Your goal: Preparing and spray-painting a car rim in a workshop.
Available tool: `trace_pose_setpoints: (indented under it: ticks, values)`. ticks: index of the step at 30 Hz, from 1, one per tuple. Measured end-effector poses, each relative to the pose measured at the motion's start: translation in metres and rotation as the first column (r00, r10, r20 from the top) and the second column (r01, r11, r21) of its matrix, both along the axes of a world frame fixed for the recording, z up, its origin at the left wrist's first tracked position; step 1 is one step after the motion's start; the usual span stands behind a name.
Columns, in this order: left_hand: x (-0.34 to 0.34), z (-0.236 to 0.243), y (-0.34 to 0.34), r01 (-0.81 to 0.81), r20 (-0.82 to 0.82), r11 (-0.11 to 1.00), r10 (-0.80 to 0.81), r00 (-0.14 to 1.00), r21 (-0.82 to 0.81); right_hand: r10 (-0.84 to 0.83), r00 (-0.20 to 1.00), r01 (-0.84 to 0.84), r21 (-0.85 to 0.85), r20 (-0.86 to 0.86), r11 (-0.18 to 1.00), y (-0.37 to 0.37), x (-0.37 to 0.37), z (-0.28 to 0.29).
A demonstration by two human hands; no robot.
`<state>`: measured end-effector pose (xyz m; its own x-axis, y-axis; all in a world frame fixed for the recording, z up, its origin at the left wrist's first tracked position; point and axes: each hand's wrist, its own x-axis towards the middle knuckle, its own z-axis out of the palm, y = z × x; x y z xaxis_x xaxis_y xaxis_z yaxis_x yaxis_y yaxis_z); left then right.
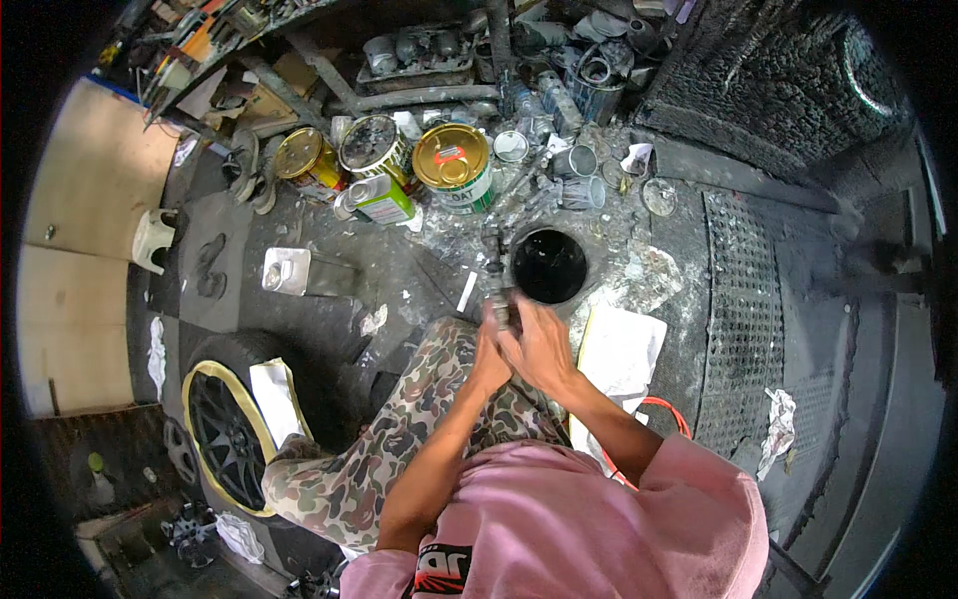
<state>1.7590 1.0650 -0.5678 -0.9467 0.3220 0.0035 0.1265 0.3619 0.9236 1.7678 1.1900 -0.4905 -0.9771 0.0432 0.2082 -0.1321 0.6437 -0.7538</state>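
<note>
In front of my lap, both hands are together at a slim metal tool that looks like a spray gun (496,262). My left hand (488,351) is closed around its lower end, partly blurred. Against it, my right hand (540,345) is closed too, its fingers at the same tool. Just beyond my right hand is a round, dark container (549,266), its inside black. Whether it is joined to the tool I cannot tell. The fingers hide the tool's lower part.
Paint tins (451,160) and a green-white can (382,203) stand ahead. A metal can (289,271) and masked wheel (230,429) are left. White paper (621,349), an orange hose (671,407) and a perforated mat (743,299) lie right. A cluttered shelf (429,97) runs behind.
</note>
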Motion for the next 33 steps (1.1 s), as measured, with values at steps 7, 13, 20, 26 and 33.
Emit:
trace_pose_setpoints:
  ticks: [7, 13, 20, 26, 33]
  values:
    - [0.006, 0.043, -0.037, -0.219, 0.238, 0.942, 0.159, 0.958, 0.253, 0.006, 0.991, 0.003, -0.067, 0.132, 0.998, 0.1, 0.047, -0.103]
    - [0.015, 0.076, -0.063, -0.403, 0.287, 0.832, 0.307, 0.907, 0.383, -0.273, 0.847, 0.056, 0.433, 0.456, 0.9, 0.209, 0.148, -0.216]
    - [0.03, 0.088, -0.071, -0.548, 0.362, 0.703, 0.417, 0.834, 0.452, -0.205, 0.486, -0.281, 0.374, 0.85, 0.884, 0.134, 0.197, -0.278]
    - [0.018, 0.118, -0.084, -0.631, 0.347, 0.594, 0.53, 0.774, 0.499, -0.196, 0.667, 0.09, 0.183, 0.719, 0.979, 0.091, 0.161, -0.243]
    - [0.004, 0.14, -0.111, -0.636, 0.35, 0.428, 0.575, 0.74, 0.642, -0.184, 0.638, -0.15, 0.355, 0.747, 0.923, 0.048, 0.146, -0.274]
